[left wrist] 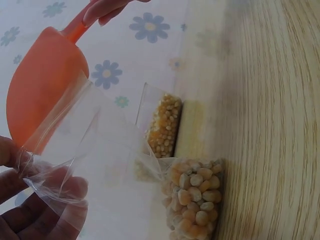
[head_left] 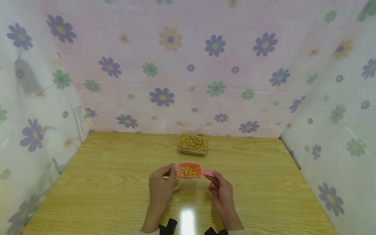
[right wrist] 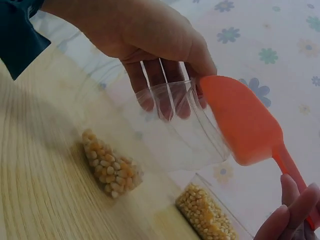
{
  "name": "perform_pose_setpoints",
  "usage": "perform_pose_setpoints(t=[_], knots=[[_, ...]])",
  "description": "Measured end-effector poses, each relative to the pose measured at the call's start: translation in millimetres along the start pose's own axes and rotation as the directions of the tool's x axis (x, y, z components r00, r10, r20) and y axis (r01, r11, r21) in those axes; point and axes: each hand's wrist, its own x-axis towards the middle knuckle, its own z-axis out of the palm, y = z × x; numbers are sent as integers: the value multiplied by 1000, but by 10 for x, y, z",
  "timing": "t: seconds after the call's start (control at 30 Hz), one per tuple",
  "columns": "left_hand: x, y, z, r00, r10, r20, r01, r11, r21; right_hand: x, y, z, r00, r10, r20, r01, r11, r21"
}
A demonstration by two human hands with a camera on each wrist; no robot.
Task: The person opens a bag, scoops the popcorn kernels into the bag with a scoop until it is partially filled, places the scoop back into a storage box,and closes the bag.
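Observation:
A pink-orange scoop (right wrist: 245,120) holds corn kernels (head_left: 189,171). My right hand (head_left: 222,192) pinches its handle (head_left: 208,173) between thumb and fingers. At the scoop's front end, my left hand (head_left: 161,186) grips the upper edge of a clear plastic bag (left wrist: 112,130). The bag hangs open beneath the scoop, with the scoop's lip at its mouth. More kernels (left wrist: 195,195) fill the bottom of the bag, which rests on the table. In the head view the left hand hides most of the bag.
Beyond the hands, a clear rectangular container (head_left: 193,152) of corn kernels stands near the back edge of the wooden table (head_left: 117,163). Flower-patterned cloth (head_left: 188,75) hangs behind the table and along both sides.

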Motion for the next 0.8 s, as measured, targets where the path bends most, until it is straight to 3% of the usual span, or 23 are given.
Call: perform_pose_setpoints(t=[0.2, 0.37, 0.8], knots=[[-18, -26, 9, 999, 20, 32, -19, 999, -32, -28, 15, -1, 995, -77, -64, 70, 992, -108], [-26, -23, 18, 998, 60, 34, -61, 998, 10, -64, -12, 18, 983, -145, -112, 123, 975, -184], [-30, 10, 11, 997, 67, 34, -68, 996, 50, -102, -46, 85, 974, -203, -102, 174, 954, -243]])
